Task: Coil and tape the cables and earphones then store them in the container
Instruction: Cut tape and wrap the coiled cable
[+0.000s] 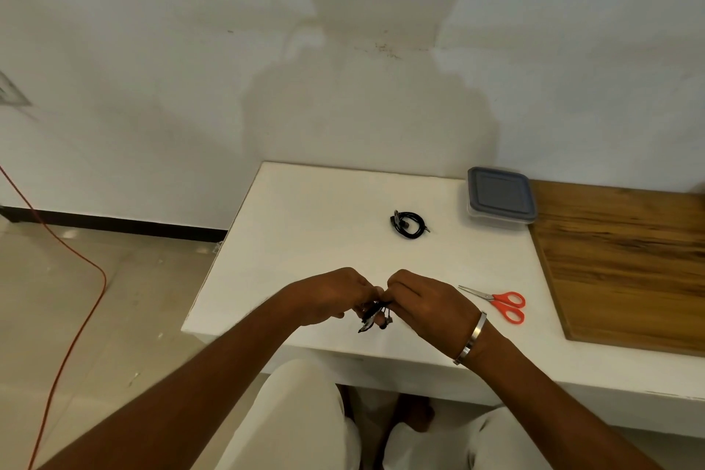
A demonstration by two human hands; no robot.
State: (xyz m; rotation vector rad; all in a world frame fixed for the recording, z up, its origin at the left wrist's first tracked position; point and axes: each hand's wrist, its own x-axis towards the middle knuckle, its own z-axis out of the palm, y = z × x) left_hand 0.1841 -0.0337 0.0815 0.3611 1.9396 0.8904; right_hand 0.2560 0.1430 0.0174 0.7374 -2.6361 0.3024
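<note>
— Above the desk near edge, what are the hands doing?

— Left hand and right hand are closing their fingers on a black cable bundle between them; its ends are hanging below.

— Other items?

— Coiled cable is lying mid-desk, well apart; lidded container and scissors to the right. No writing is legible.

Wooden board on white table; orange cord.

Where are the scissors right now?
The orange-handled scissors lie on the white table, just right of the person's right hand, near the wooden board.
</note>
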